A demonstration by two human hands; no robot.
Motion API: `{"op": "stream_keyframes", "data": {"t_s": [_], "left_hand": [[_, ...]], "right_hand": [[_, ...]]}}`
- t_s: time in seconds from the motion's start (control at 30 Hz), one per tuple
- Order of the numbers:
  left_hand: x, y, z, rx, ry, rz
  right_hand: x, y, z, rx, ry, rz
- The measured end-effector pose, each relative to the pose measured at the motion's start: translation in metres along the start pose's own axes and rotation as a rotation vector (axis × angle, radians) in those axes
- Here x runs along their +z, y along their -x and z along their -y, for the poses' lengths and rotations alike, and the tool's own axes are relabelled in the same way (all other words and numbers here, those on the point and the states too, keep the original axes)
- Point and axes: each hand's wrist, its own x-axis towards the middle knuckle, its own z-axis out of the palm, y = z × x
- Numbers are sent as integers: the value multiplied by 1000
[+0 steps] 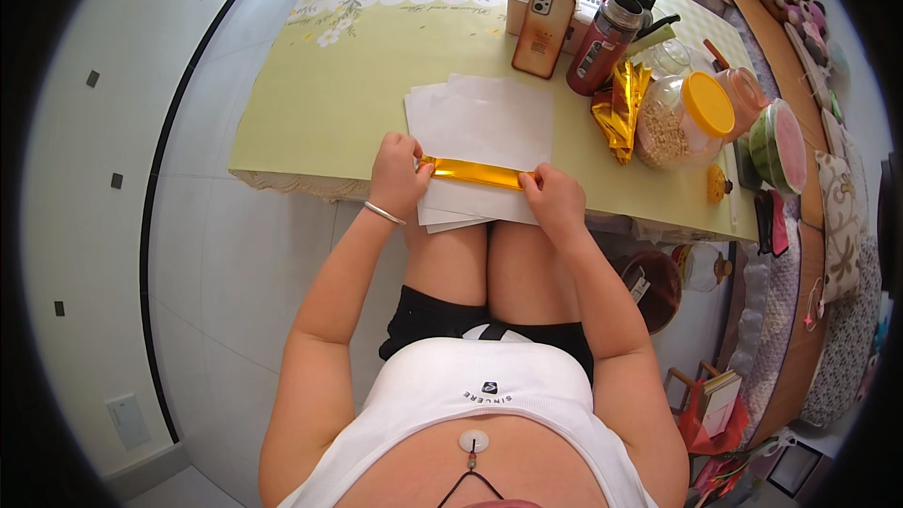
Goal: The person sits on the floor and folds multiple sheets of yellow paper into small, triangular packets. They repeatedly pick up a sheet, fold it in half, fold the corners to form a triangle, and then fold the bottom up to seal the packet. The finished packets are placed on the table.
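Observation:
A narrow strip of shiny gold foil paper [475, 172] stretches level between my two hands, above the near edge of the table. My left hand [399, 169], with a silver bangle at the wrist, pinches its left end. At the other end, my right hand [555, 202] grips the strip between thumb and fingers. Beneath the foil lies a loose stack of white paper sheets [489, 118], partly overhanging the table edge above my thighs. Crumpled gold foil [621, 113] rests farther right on the table.
The green patterned tablecloth [320, 113] covers the table. At its right stand a phone [544, 33], a dark red thermos [604, 45], a yellow-lidded jar [673, 122], and a cut watermelon [777, 147]. A brown bin [651, 287] sits below on the floor.

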Motion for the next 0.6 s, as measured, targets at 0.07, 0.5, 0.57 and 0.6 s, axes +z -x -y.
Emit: {"op": "stream_keyframes", "data": {"t_s": [0.07, 0.5, 0.57, 0.6], "left_hand": [[-2, 1, -6, 152, -110, -47], [-4, -13, -8, 926, -593, 224], [-4, -9, -3, 891, -594, 259], [-2, -6, 4, 865, -575, 271]], "right_hand": [[1, -1, 0, 0, 20, -6], [41, 8, 2, -787, 545, -119], [52, 28, 15, -646, 217, 28], [47, 29, 12, -673, 222, 1]]}}
